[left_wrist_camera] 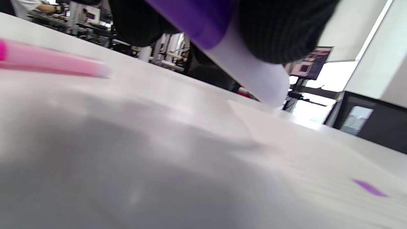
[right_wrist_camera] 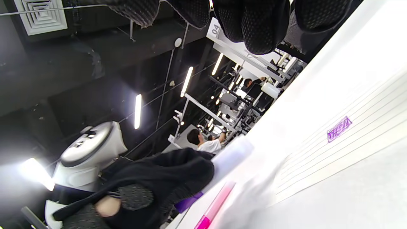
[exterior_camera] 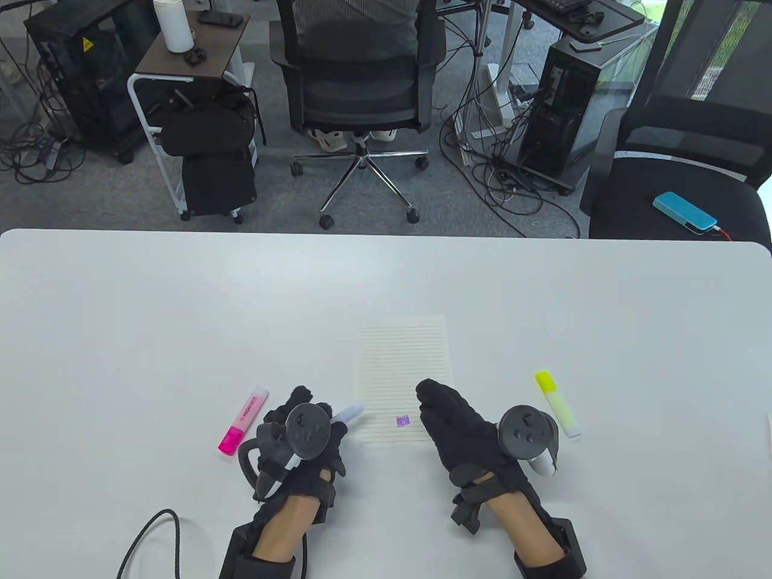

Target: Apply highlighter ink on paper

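Note:
A lined sheet of paper [exterior_camera: 403, 377] lies mid-table with a small purple scribble [exterior_camera: 403, 421] near its bottom edge. My left hand [exterior_camera: 310, 422] grips a purple highlighter [exterior_camera: 350, 414] just left of the sheet. Its pale rounded end [left_wrist_camera: 264, 86] points at the paper's lower left corner, and its other end is hidden in the fist. My right hand [exterior_camera: 435, 403] rests with straight fingers on the sheet's lower right part and holds nothing. The scribble [right_wrist_camera: 339, 128] shows plainly in the right wrist view, left of those fingertips [right_wrist_camera: 254, 25].
A pink highlighter [exterior_camera: 243, 420] lies left of my left hand, and a yellow highlighter [exterior_camera: 558, 403] lies right of my right hand. A black cable [exterior_camera: 151, 537] curls at the table's near left edge. Office chairs and computer towers stand beyond the far edge.

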The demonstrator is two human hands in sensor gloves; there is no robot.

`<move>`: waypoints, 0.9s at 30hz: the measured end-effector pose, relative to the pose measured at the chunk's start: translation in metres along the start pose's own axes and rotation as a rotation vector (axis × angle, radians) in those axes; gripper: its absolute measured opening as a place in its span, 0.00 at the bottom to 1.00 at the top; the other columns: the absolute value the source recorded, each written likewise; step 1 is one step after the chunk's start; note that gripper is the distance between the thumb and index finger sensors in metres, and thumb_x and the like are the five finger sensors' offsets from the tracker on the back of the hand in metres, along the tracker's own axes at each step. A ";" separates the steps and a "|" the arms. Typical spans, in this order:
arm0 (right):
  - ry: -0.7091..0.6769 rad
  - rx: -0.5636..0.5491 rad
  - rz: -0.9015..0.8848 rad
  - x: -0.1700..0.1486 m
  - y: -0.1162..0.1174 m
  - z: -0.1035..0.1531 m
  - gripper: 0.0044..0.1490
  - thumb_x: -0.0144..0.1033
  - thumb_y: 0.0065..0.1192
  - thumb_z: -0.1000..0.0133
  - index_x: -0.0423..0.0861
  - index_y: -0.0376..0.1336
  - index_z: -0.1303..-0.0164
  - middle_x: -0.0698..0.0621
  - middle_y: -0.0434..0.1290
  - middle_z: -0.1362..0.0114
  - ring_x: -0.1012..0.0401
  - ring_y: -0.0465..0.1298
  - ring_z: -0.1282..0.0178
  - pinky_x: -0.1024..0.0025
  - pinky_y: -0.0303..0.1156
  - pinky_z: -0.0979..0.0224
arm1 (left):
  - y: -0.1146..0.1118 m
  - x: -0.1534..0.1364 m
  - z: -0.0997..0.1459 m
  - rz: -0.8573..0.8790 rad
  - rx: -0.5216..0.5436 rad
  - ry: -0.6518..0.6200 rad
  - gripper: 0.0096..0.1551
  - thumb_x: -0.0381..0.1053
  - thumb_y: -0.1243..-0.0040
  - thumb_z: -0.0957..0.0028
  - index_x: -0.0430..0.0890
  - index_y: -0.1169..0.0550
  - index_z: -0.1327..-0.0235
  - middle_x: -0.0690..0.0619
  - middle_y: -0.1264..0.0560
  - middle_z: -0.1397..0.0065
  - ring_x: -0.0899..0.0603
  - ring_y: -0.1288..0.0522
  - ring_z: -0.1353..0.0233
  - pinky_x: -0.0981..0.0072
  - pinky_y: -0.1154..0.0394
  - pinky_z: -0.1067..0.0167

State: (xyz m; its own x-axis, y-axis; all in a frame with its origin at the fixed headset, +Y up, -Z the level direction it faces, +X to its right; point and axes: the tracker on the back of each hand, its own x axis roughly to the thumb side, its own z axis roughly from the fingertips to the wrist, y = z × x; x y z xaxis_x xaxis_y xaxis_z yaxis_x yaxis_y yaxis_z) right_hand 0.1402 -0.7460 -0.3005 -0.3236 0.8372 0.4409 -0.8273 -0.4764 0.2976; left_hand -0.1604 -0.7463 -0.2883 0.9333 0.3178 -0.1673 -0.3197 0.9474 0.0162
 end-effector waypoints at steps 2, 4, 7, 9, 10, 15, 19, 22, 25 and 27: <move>0.001 0.015 0.004 0.000 0.002 0.000 0.37 0.50 0.47 0.30 0.46 0.47 0.14 0.35 0.53 0.14 0.35 0.61 0.22 0.30 0.56 0.26 | -0.002 -0.009 -0.005 -0.031 -0.037 0.079 0.30 0.59 0.35 0.57 0.43 0.20 0.48 0.42 0.42 0.22 0.34 0.34 0.26 0.30 0.43 0.31; 0.002 0.032 0.011 0.000 0.005 0.000 0.37 0.50 0.47 0.30 0.46 0.47 0.14 0.34 0.53 0.14 0.35 0.61 0.22 0.31 0.56 0.26 | -0.004 -0.014 -0.007 -0.055 -0.055 0.132 0.29 0.60 0.35 0.57 0.44 0.20 0.47 0.42 0.43 0.21 0.33 0.36 0.25 0.29 0.45 0.30; 0.004 0.048 0.012 -0.002 0.007 -0.001 0.37 0.50 0.47 0.30 0.46 0.47 0.14 0.35 0.53 0.14 0.35 0.61 0.22 0.31 0.56 0.26 | -0.005 -0.020 -0.011 -0.085 -0.086 0.188 0.29 0.60 0.35 0.56 0.46 0.19 0.47 0.42 0.43 0.21 0.33 0.37 0.25 0.29 0.45 0.30; 0.006 0.046 0.013 -0.003 0.008 -0.001 0.37 0.50 0.47 0.30 0.46 0.47 0.14 0.35 0.53 0.14 0.35 0.61 0.23 0.31 0.57 0.26 | -0.007 -0.024 -0.013 -0.096 -0.111 0.206 0.28 0.60 0.35 0.56 0.47 0.18 0.48 0.42 0.42 0.21 0.33 0.37 0.25 0.29 0.45 0.30; 0.008 0.049 0.012 -0.002 0.008 -0.001 0.37 0.50 0.47 0.30 0.46 0.47 0.14 0.35 0.53 0.14 0.35 0.61 0.23 0.31 0.57 0.26 | -0.008 -0.025 -0.014 -0.096 -0.116 0.220 0.28 0.61 0.35 0.56 0.47 0.18 0.48 0.43 0.42 0.21 0.33 0.37 0.24 0.29 0.45 0.30; 0.011 0.058 0.014 -0.002 0.008 -0.001 0.37 0.50 0.47 0.30 0.46 0.47 0.15 0.34 0.53 0.15 0.35 0.61 0.23 0.31 0.57 0.26 | 0.003 -0.036 -0.016 -0.049 -0.079 0.245 0.33 0.62 0.36 0.56 0.46 0.22 0.41 0.43 0.41 0.21 0.33 0.36 0.25 0.30 0.44 0.30; 0.010 0.058 0.012 -0.003 0.008 -0.001 0.37 0.50 0.47 0.30 0.45 0.47 0.15 0.34 0.53 0.15 0.35 0.61 0.23 0.31 0.57 0.26 | 0.026 -0.061 -0.015 0.059 0.021 0.319 0.33 0.59 0.36 0.55 0.46 0.24 0.39 0.44 0.41 0.21 0.33 0.36 0.25 0.30 0.44 0.30; 0.010 0.058 0.011 -0.004 0.008 -0.001 0.37 0.50 0.47 0.30 0.45 0.47 0.14 0.34 0.53 0.15 0.35 0.61 0.23 0.30 0.56 0.26 | 0.034 -0.091 -0.018 0.108 0.014 0.429 0.36 0.58 0.37 0.55 0.45 0.28 0.34 0.43 0.43 0.21 0.33 0.38 0.24 0.30 0.45 0.30; 0.011 0.064 0.012 -0.003 0.009 -0.001 0.37 0.50 0.47 0.30 0.45 0.47 0.14 0.34 0.53 0.15 0.35 0.61 0.23 0.30 0.56 0.26 | 0.029 -0.120 -0.024 0.143 -0.058 0.537 0.38 0.57 0.36 0.55 0.44 0.29 0.32 0.43 0.44 0.20 0.32 0.40 0.23 0.29 0.47 0.30; 0.012 0.068 0.013 -0.004 0.009 -0.001 0.37 0.50 0.47 0.30 0.45 0.47 0.14 0.34 0.53 0.15 0.35 0.61 0.23 0.30 0.56 0.26 | 0.022 -0.132 -0.029 0.155 -0.120 0.561 0.39 0.59 0.34 0.56 0.44 0.30 0.32 0.42 0.45 0.20 0.32 0.41 0.23 0.29 0.48 0.30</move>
State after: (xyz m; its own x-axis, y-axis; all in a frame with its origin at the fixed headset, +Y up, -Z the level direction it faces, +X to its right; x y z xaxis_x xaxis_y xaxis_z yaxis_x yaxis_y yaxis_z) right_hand 0.1335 -0.7531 -0.3000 -0.3403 0.8336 0.4350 -0.7900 -0.5044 0.3486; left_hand -0.2951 -0.7680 -0.2941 0.6555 0.3526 -0.6679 -0.4925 0.8700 -0.0241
